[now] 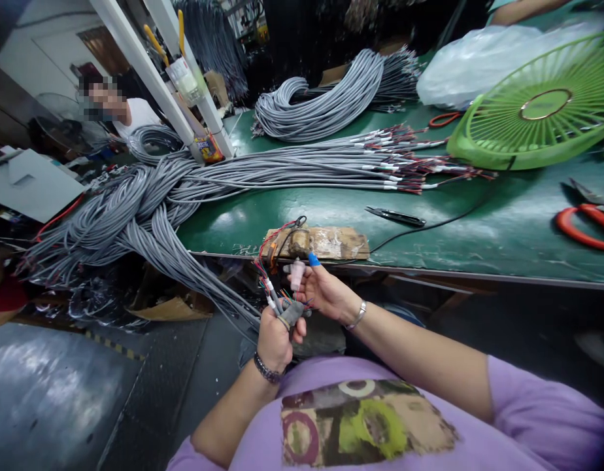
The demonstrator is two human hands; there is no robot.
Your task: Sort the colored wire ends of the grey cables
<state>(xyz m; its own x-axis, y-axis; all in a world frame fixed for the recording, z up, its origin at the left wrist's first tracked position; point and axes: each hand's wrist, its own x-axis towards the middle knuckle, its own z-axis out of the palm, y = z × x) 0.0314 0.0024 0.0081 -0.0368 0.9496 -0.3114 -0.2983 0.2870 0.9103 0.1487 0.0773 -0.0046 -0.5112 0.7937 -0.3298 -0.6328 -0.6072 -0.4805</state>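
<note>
Left hand (277,330) is clenching gray cable ends (269,294) just off the bench's (302,201) near edge, before the wooden board (338,243). Right hand (326,293) is working beside the thin wires; can't tell if it's pinching any, fingertips are overlapping them. Cable bundle (282,169) is spanning behind, green fan (547,104) is crowding the right. Red-handled scissors (589,243) are running off-frame.

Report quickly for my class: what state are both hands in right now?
Left hand: closed, holding cables.
Right hand: partly curled; whether it holds anything cannot be told.
</note>
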